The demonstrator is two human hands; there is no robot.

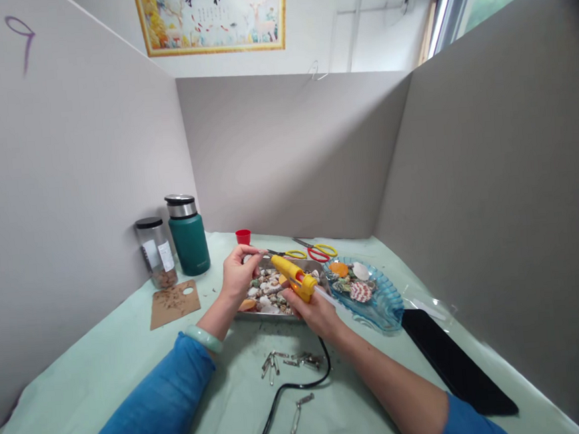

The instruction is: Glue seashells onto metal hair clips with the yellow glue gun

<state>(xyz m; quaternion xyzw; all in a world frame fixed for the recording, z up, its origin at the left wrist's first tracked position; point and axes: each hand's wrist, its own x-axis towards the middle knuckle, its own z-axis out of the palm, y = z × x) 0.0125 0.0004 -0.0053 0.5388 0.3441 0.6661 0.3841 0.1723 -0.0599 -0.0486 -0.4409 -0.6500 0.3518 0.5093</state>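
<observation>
My right hand (313, 309) is wrapped round a yellow hot glue gun (295, 277), its nozzle tilted up and left. Close to that nozzle, my left hand (239, 269) pinches something small between thumb and fingertips, too small to make out. Both hands are above a metal tray (277, 317) filled with small shells and stones (268, 292). A black cord (303, 385) runs from below the glue gun toward the table's front edge. Several small metal clips (305, 360) lie in front of the tray, and one more clip (299, 413) lies nearer to me.
A blue shell-shaped dish (389, 303) holding shells is right of the tray, beside a black flat object (456, 364). Scissors (322, 251) and a red cup (244, 237) stand behind. At left are a green bottle (190, 245), a jar (156, 254) and brown cardboard (173, 306). Partitions enclose the table.
</observation>
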